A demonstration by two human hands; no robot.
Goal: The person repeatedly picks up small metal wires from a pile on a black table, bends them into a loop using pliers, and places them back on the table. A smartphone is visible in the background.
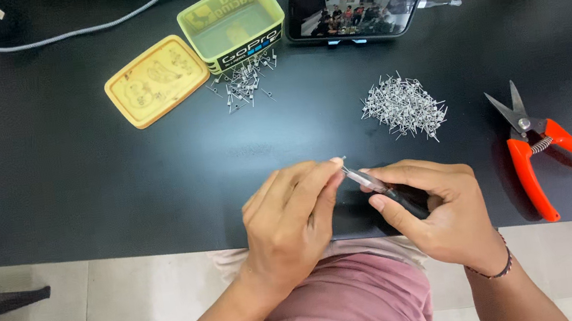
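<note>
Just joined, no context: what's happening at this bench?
A person seated at a black table holds a slim dark-handled tool in the right hand, while the left hand pinches a tiny metal piece at its tip. A large pile of small metal pins lies beyond, a smaller pile by an open green box. Red-handled snips sit untouched at right.

A wide bare stretch of the black table (pixel 83 187) is left open on the left side and ahead of the two hands; passage to the right is barred by the red-handled snips (pixel 538 142); straight ahead, the larger pile of small metal pins (pixel 404 107) is met, and further back the smaller pile (pixel 243 84), the green tub (pixel 233 24), its yellow lid (pixel 156 80) and the propped phone (pixel 356 4); a grey cable (pixel 63 34) is laid along the far edge.
</note>
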